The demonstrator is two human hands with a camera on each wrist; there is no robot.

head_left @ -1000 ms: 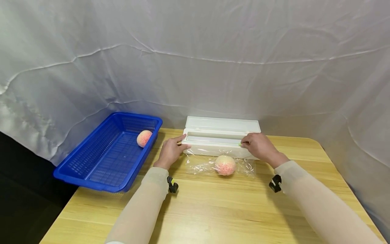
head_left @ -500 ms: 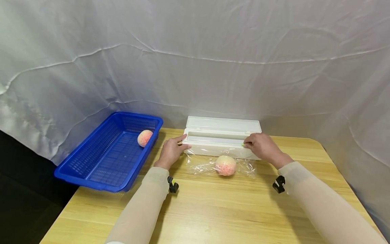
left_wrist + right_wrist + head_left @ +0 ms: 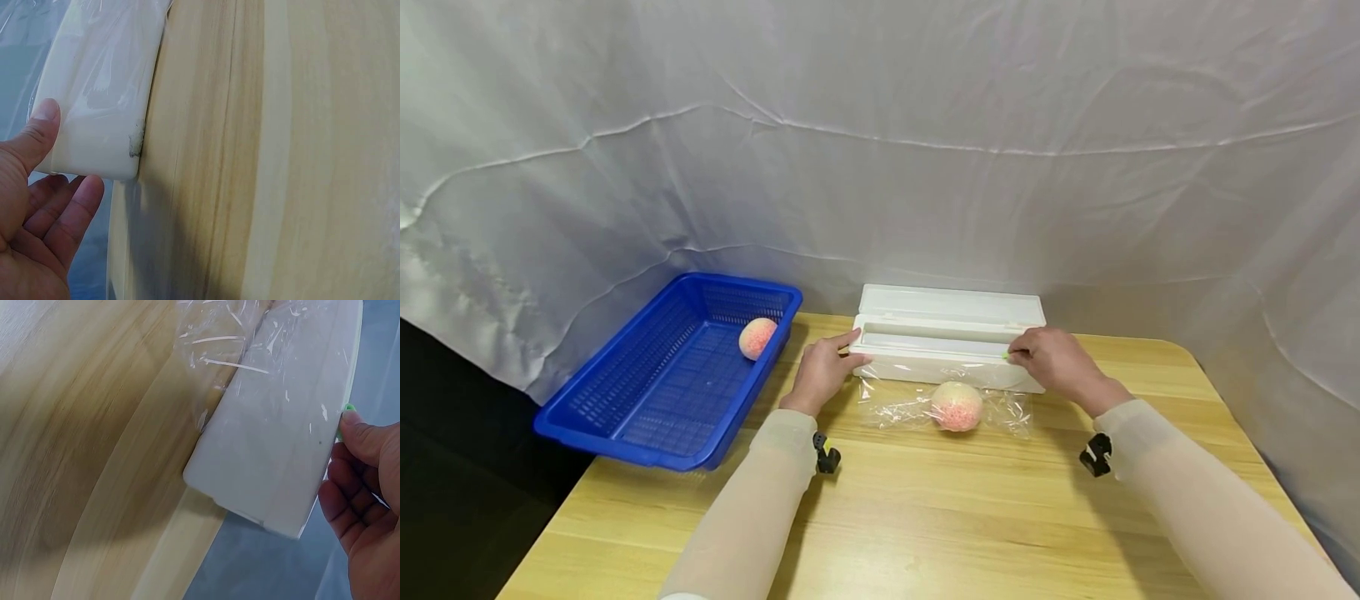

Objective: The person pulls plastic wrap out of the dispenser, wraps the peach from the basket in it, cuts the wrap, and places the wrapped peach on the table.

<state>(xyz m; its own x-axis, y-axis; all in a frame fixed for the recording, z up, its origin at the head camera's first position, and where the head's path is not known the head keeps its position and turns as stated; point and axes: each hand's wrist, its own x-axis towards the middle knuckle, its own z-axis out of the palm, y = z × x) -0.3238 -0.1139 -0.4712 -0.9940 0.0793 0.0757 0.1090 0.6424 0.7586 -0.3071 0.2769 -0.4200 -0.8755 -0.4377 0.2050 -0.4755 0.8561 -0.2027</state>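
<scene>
The film hangs from the front of the white box onto the table, with a peach at its middle; whether the film covers the peach fully I cannot tell. The right hand pinches a small green slider near the box's right end, while the left hand grips the left end, thumb on the front and index finger at the top corner.

The step in hand looks like cutting the film along the box. The next move probably calls for running the slider to the end of its track with the box held steady, then freeing the cut edge; whether the film is severed cannot be made out.

Behind, the lid stands raised; to the left, a blue basket holds a second peach.

Only the left wrist view shows a dark scuff at the box's corner and the other fingers bent loosely beside its end. The right wrist view shows the film creased over the box's front, but neither peach
</scene>
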